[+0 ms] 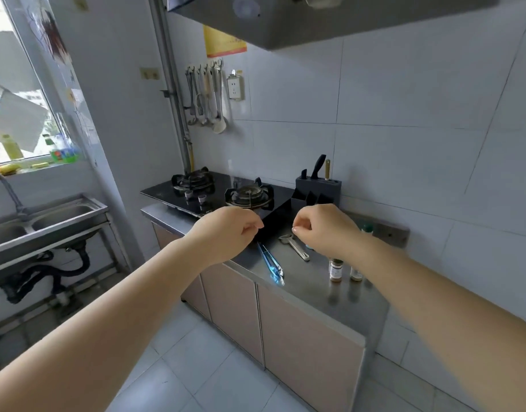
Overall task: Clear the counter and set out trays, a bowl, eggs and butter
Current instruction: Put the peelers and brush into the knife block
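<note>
The steel counter (pixel 309 286) runs along the tiled wall to the right of a black gas hob (pixel 214 190). On it lie blue tongs (pixel 270 263), a metal opener (pixel 296 246) and two small spice jars (pixel 336 270). My left hand (pixel 226 233) hovers over the counter's front edge by the hob, fingers curled, holding nothing. My right hand (pixel 324 230) hangs just above the metal opener, fingers loosely closed and empty. A green-capped bottle (pixel 367 227) shows partly behind the right hand. No trays, bowl, eggs or butter are in view.
A black knife block (pixel 318 188) stands against the wall behind the hob. Utensils (pixel 206 93) hang on the wall above. A steel double sink (pixel 44 221) stands at the left under the window. The range hood (pixel 315 16) overhangs the hob. Cabinet doors (pixel 303 346) sit below the counter.
</note>
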